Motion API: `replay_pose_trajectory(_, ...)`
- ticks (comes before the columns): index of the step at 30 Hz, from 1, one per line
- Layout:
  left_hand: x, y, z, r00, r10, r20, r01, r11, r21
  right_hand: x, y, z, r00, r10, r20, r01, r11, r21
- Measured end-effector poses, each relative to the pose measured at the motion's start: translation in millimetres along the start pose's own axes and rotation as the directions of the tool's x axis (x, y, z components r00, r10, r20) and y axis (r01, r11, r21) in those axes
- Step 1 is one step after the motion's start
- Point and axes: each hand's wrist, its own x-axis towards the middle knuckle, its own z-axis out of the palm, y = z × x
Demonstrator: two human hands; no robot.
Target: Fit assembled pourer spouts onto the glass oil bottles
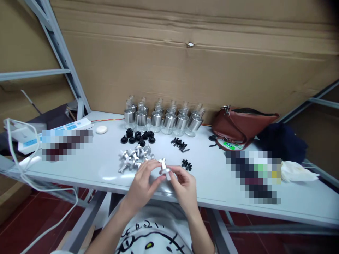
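Both my hands meet over the near edge of the white table (100,169). My left hand (144,183) and my right hand (182,183) pinch one small silver metal fitting (164,169) between their fingertips. Just beyond them lies a pile of several like silver fittings (134,157). Black round caps (137,137) sit behind that pile. Black screws (180,144) and small black nuts (186,164) lie to the right. A row of several silver-and-glass canisters (164,118) stands at the back.
A white power strip (53,132) and its cable lie at the left. A small white round puck (101,129) sits near it. A brown leather bag (238,125), a dark cloth (282,141) and white cloth (296,171) are at the right. Cardboard forms the back wall.
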Motion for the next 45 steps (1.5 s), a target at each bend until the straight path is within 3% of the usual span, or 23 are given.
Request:
replay_pose_trajectory(6,-0.3,-3.7,-2.2,0.986,0.149,0.079,-0.149,0.989,-0.005,-6.3,1.9,2.1,0.974,-0.197,-0.113,0.173,0.967,-0.189)
replay_pose_trajectory(10,-1.7,-5.3,-1.3,0.984,0.151,0.095,-0.156,0.987,0.043,-5.6,-1.7,-3.5,0.952,-0.304,-0.033,0.284,0.918,-0.275)
replay_pose_trajectory(13,-2.1,-5.0,-1.1,0.993,0.087,0.074,-0.091,0.995,0.051,-3.3,-1.7,-20.2,0.903,-0.424,-0.074,0.348,0.821,-0.452)
replay_pose_trajectory(16,-2.1,-4.1,-1.0,0.996,0.088,0.034,-0.09,0.994,0.063,-0.1,2.5,-39.9,0.853,-0.495,-0.163,0.262,0.678,-0.687)
replay_pose_trajectory(18,-1.9,-3.3,-0.8,0.995,0.098,0.015,-0.099,0.993,0.068,2.0,6.6,-48.1,0.866,-0.467,-0.179,0.175,0.617,-0.767)
replay_pose_trajectory(22,-0.9,-1.7,-0.1,0.993,0.114,-0.024,-0.112,0.992,0.062,3.8,12.6,-49.4,0.918,-0.317,-0.239,-0.008,0.586,-0.81)
replay_pose_trajectory(29,0.1,-0.7,0.0,0.993,0.116,0.0,-0.116,0.991,0.071,4.4,14.1,-44.1,0.945,-0.193,-0.265,-0.126,0.531,-0.838)
replay_pose_trajectory(41,-1.0,0.5,-1.1,0.995,0.099,0.025,-0.1,0.994,0.052,5.4,19.2,-46.5,0.95,-0.191,-0.246,-0.117,0.512,-0.851)
replay_pose_trajectory(45,-0.2,0.7,-1.2,0.995,0.099,0.026,-0.1,0.994,0.048,6.2,21.9,-49.1,0.948,-0.238,-0.212,-0.055,0.535,-0.843)
